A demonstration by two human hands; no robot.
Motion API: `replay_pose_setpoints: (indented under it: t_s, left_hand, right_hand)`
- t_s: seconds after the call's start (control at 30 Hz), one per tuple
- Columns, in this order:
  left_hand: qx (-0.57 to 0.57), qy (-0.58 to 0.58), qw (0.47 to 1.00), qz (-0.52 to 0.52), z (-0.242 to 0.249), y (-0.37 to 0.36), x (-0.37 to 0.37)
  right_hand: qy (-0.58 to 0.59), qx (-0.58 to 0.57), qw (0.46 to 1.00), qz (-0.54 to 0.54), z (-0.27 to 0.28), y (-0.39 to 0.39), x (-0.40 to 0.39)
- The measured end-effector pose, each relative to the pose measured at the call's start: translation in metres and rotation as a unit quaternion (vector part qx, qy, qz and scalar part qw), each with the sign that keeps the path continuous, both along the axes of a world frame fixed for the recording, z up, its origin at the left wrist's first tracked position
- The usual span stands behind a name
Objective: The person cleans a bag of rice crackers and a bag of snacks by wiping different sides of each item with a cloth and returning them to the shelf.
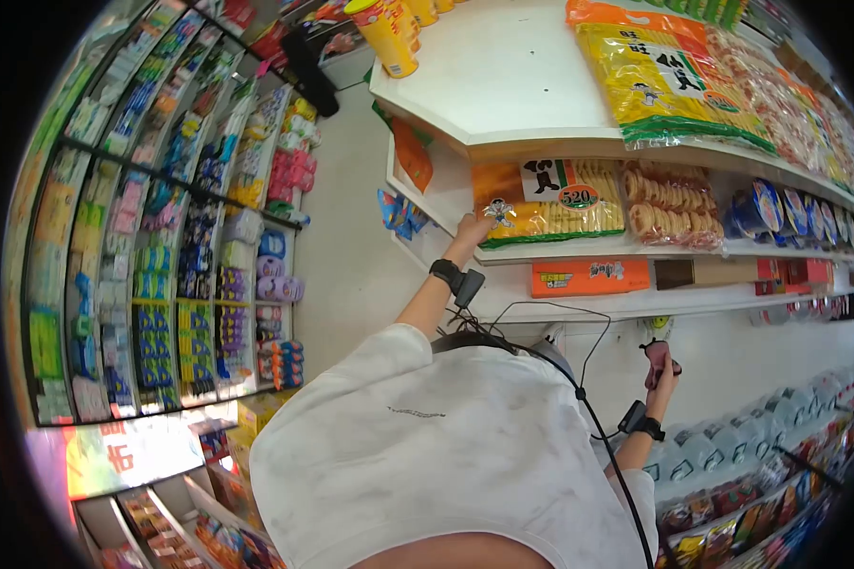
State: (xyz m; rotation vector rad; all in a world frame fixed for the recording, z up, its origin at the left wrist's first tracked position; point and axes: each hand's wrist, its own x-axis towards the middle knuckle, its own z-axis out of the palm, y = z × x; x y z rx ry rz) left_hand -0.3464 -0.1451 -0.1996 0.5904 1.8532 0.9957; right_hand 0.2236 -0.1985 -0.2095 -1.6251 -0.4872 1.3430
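On the middle shelf lies a yellow and orange bag of rice crackers [550,204] marked 520. My left hand [474,228] is at the bag's left edge, its fingers closed on the wrapper there. Down to the right, my right hand [668,368] is closed around a crumpled dusky-pink cloth [654,357]. Part of the cloth is hidden by the fingers. Beside the cracker bag sits a clear pack of round biscuits [672,204].
Above, a white shelf [522,90] holds more cracker bags [669,81] and yellow canisters [381,36]. An orange box [590,278] sits lower. Water bottles [731,441] line the right floor. A packed rack [161,218] stands left. A black cable [609,446] crosses my shirt.
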Motion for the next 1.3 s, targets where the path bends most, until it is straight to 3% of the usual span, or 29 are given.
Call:
replay_pose_setpoints:
  t_s: [0.03, 0.17, 0.23, 0.27, 0.4, 0.43, 0.53, 0.57, 0.67, 0.87, 0.97, 1.03, 1.17, 1.2, 1.3]
  left_hand:
    - [-0.007, 0.090, 0.996, -0.024, -0.003, 0.007, 0.001]
    - [0.158, -0.136, 0.977, -0.041, -0.016, 0.010, -0.008]
    - [0.103, -0.200, 0.974, -0.022, 0.028, 0.011, -0.009]
    - [0.071, -0.232, 0.970, -0.010, 0.045, 0.008, -0.011]
    - [0.109, -0.312, 0.943, -0.023, -0.013, 0.032, -0.017]
    - [0.140, -0.385, 0.912, -0.035, 0.042, 0.021, -0.010]
    - [0.233, -0.349, 0.907, -0.016, 0.041, 0.037, 0.009]
    - [0.241, -0.394, 0.887, -0.024, 0.044, 0.033, 0.009]
    - [0.262, -0.353, 0.897, -0.034, 0.031, 0.032, 0.005]
    - [0.258, -0.339, 0.901, -0.086, 0.120, -0.034, -0.027]
    - [0.193, -0.372, 0.903, -0.098, 0.145, -0.072, -0.039]
    - [0.179, -0.383, 0.900, -0.108, 0.140, -0.092, -0.043]
    - [0.119, -0.402, 0.902, -0.102, 0.122, -0.133, -0.037]
    - [0.108, -0.418, 0.899, -0.077, 0.119, -0.143, -0.034]
    - [0.084, -0.468, 0.879, -0.017, 0.110, -0.172, -0.022]
  right_hand:
    - [0.006, 0.001, 1.000, -0.012, 0.010, -0.021, -0.007]
    - [-0.037, -0.014, 0.994, -0.101, -0.018, -0.101, -0.020]
    - [0.020, -0.036, 0.996, -0.079, 0.008, -0.140, -0.048]
    - [0.002, -0.029, 0.994, -0.106, -0.008, -0.154, -0.051]
    - [0.020, -0.049, 0.988, -0.143, 0.005, -0.206, -0.076]
    - [0.030, -0.048, 0.988, -0.147, 0.012, -0.211, -0.087]
    - [0.063, -0.052, 0.991, -0.105, 0.056, -0.216, -0.109]
    - [0.057, -0.048, 0.990, -0.121, 0.065, -0.213, -0.115]
    - [0.040, -0.027, 0.990, -0.136, 0.081, -0.188, -0.123]
    - [0.004, 0.110, 0.990, -0.090, 0.070, -0.117, -0.097]
    - [-0.042, 0.174, 0.984, -0.009, 0.109, -0.067, -0.133]
    - [-0.137, 0.185, 0.973, -0.003, 0.131, -0.028, -0.166]
    - [-0.223, 0.277, 0.925, 0.134, 0.115, 0.039, -0.240]
    - [-0.213, 0.312, 0.896, 0.232, 0.116, 0.042, -0.276]
    - [-0.291, 0.271, 0.788, 0.470, 0.079, 0.028, -0.357]
